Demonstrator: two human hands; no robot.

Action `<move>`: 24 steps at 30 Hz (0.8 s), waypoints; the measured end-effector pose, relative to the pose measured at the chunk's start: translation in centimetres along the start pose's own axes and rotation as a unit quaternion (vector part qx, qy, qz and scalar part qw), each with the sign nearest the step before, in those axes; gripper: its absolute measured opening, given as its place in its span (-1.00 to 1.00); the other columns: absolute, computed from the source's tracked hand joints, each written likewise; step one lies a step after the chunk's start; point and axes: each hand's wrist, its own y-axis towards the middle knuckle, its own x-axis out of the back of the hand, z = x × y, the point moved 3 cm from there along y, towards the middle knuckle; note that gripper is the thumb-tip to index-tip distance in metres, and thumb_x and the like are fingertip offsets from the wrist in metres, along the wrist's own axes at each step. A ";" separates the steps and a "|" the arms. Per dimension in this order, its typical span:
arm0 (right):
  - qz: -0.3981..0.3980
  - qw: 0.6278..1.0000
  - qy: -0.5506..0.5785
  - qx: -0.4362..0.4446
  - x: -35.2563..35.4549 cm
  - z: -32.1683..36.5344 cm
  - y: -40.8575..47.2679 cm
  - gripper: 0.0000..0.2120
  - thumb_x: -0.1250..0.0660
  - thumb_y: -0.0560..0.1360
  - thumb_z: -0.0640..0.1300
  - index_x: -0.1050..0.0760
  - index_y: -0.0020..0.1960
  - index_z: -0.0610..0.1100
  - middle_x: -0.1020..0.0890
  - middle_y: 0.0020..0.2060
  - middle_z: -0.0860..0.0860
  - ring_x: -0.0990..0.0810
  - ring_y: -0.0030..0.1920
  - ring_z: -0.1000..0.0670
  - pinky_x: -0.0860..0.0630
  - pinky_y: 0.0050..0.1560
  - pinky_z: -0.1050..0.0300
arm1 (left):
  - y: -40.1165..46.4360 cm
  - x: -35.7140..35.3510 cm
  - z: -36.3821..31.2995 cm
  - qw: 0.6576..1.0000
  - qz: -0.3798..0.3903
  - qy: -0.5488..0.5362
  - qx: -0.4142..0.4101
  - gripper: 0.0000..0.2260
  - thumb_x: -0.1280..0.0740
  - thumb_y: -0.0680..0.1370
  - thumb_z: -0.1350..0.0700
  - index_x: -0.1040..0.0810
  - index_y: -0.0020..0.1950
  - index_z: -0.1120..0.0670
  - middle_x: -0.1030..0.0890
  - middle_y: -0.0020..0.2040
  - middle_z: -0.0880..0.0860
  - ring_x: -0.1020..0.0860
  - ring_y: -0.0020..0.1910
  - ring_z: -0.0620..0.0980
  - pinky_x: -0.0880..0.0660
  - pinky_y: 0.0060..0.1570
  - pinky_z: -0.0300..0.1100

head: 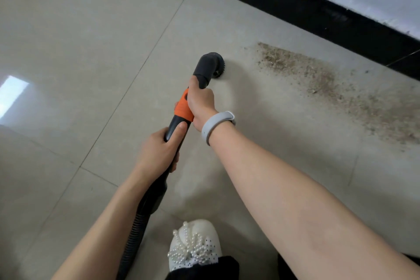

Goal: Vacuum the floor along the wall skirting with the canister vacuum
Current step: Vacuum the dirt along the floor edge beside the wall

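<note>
Floor tiles run to the black skirting, a grit band lies unswept beside it, and both hands, right hand and left hand, wrap their fingers tight round the wand, whose brush nozzle sits short of the dirt and might scatter it if shoved fast.

So the vacuum's wand is black with an orange collar partway down, tilted away from me toward the wall, and a ribbed black hose trails off its near end. On the tip I've got a round black brush nozzle, bristles down on the beige tile floor. A long streak of brownish grit lies just right of the nozzle, running alongside the black skirting but a bit off it.
</note>
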 end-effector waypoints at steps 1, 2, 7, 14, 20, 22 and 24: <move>-0.007 1.000 0.000 0.003 0.5 0.2 0.2 -0.67 -0.14 0.41 0.19 -0.26 -0.28 -0.08 -0.50 -0.15 -0.11 -0.61 0.05 -0.28 -0.51 0.16 -0.19 | 0.1 -0.4 -0.3 1.000 0.003 -0.003 0.000 -0.64 -0.19 0.60 -0.07 -0.33 -0.28 0.13 -0.46 -0.53 0.08 -0.38 -0.65 -0.05 -0.34 -0.58 -0.29; -0.018 1.000 0.005 0.004 1.1 0.7 -0.2 -0.67 -0.15 0.43 0.17 -0.26 -0.28 -0.08 -0.50 -0.18 -0.10 -0.61 0.03 -0.28 -0.52 0.16 -0.19 | 0.2 -0.8 -0.6 1.000 0.008 -0.005 0.000 -0.65 -0.19 0.60 -0.07 -0.33 -0.29 0.13 -0.46 -0.53 0.09 -0.36 -0.66 -0.07 -0.32 -0.61 -0.31; -0.072 0.993 0.083 -0.032 5.2 -0.7 -1.8 -0.69 -0.16 0.57 0.04 -0.30 -0.24 -0.15 -0.47 -0.37 -0.05 -0.61 -0.25 -0.20 -0.59 0.02 -0.14 | -0.8 -2.0 -0.3 0.997 0.070 0.020 -0.005 -0.66 -0.20 0.58 -0.08 -0.37 -0.26 0.15 -0.45 -0.59 0.02 -0.36 -0.65 -0.07 -0.30 -0.59 -0.34; -0.005 0.998 0.057 -0.022 1.4 -5.1 -5.4 -0.68 -0.19 0.41 0.16 -0.28 -0.22 -0.11 -0.46 -0.37 -0.05 -0.61 -0.18 -0.28 -0.56 0.02 -0.28 | -4.1 0.2 4.7 0.999 0.021 0.007 0.045 -0.69 -0.24 0.59 0.01 -0.38 -0.26 0.18 -0.42 -0.58 0.05 -0.33 -0.65 -0.08 -0.28 -0.60 -0.31; -0.063 0.996 0.055 -0.030 2.7 -7.8 -6.8 -0.68 -0.17 0.55 0.10 -0.33 -0.11 -0.17 -0.50 -0.29 -0.05 -0.61 -0.17 -0.19 -0.57 -0.05 -0.06 | -5.5 0.4 6.2 0.996 0.061 0.042 0.039 -0.68 -0.25 0.58 0.00 -0.38 -0.29 0.16 -0.42 -0.59 0.04 -0.33 -0.63 -0.07 -0.27 -0.56 -0.29; -0.120 0.990 0.064 -0.033 4.8 -8.1 -6.8 -0.66 -0.17 0.53 0.14 -0.33 -0.14 -0.15 -0.51 -0.27 -0.07 -0.63 -0.12 -0.23 -0.57 0.01 -0.15 | -5.3 -0.8 5.7 0.993 0.096 0.062 0.027 -0.67 -0.26 0.57 -0.04 -0.39 -0.30 0.14 -0.44 -0.58 0.02 -0.35 -0.62 -0.08 -0.30 -0.53 -0.29; -0.159 0.983 0.083 -0.036 6.8 -7.6 -6.3 -0.66 -0.17 0.53 0.14 -0.32 -0.18 -0.15 -0.50 -0.33 -0.06 -0.62 -0.20 -0.21 -0.59 -0.02 -0.17 | -4.5 -2.3 4.7 0.989 0.125 0.080 0.016 -0.66 -0.26 0.55 -0.11 -0.43 -0.27 0.13 -0.48 -0.52 0.01 -0.40 -0.59 -0.08 -0.35 -0.49 -0.26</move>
